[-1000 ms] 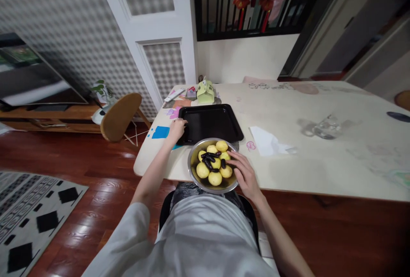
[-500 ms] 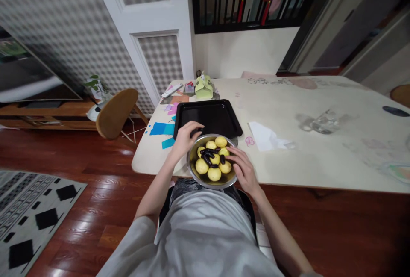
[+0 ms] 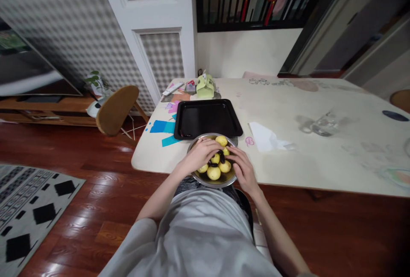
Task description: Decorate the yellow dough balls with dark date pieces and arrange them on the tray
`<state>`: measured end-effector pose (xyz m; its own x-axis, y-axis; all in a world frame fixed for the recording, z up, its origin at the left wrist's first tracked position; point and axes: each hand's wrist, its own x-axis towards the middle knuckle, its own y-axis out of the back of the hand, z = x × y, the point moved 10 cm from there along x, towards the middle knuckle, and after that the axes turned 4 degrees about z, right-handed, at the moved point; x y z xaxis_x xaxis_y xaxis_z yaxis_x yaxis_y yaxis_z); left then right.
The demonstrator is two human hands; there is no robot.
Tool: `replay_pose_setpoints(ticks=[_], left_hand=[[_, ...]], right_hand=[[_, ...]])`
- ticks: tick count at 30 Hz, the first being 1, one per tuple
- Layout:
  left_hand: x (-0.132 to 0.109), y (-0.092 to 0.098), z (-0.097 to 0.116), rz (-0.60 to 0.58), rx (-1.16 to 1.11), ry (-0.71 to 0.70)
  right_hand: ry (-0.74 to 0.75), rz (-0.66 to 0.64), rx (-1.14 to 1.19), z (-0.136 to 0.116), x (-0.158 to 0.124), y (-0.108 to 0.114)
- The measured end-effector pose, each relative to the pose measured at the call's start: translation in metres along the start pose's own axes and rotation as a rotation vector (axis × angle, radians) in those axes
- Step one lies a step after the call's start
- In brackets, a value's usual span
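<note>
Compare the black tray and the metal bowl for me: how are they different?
Shape: the black tray is rectangular with rounded corners, while the metal bowl is round.
Depth: the tray is shallow; the bowl is deeper.
Contents: yellow fruits sit in the bowl, while most of the tray's flat base is bare.
Both are open-topped with raised rims.
</note>
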<state>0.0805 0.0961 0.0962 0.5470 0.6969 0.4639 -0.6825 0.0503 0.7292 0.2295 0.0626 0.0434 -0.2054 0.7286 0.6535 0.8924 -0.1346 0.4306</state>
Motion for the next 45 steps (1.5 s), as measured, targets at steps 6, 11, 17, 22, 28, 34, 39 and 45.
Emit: replay_pose_setpoints(ticks=[6, 11, 17, 22, 28, 34, 39, 45], left_hand=[[-0.007, 0.004, 0.002, 0.038, -0.057, 0.016], [-0.014, 0.022, -0.001, 0.168, -0.144, 0.046], [-0.026, 0.055, -0.047, 0.370, -0.052, 0.188], [-0.041, 0.059, -0.111, 0.371, 0.239, 0.374], [-0.051, 0.037, -0.131, 0.233, 0.412, 0.401], [-0.051, 0.042, -0.123, 0.289, 0.428, 0.370], [-0.053, 0.045, -0.121, 0.340, 0.357, 0.357], [-0.055, 0.040, -0.123, 0.321, 0.256, 0.366]], right_hand=[[-0.001, -0.004, -0.004, -0.001, 0.000, 0.000], [0.019, -0.007, -0.004, -0.002, 0.000, 0.000], [0.020, -0.005, 0.000, -0.003, 0.000, 0.001], [0.026, 0.000, 0.003, -0.001, -0.001, 0.001], [0.040, -0.005, 0.004, -0.001, -0.001, 0.001], [0.031, -0.001, -0.001, 0.000, -0.001, 0.002], [0.038, -0.003, 0.003, 0.000, -0.001, 0.002], [0.056, -0.002, 0.000, 0.000, 0.000, 0.001]])
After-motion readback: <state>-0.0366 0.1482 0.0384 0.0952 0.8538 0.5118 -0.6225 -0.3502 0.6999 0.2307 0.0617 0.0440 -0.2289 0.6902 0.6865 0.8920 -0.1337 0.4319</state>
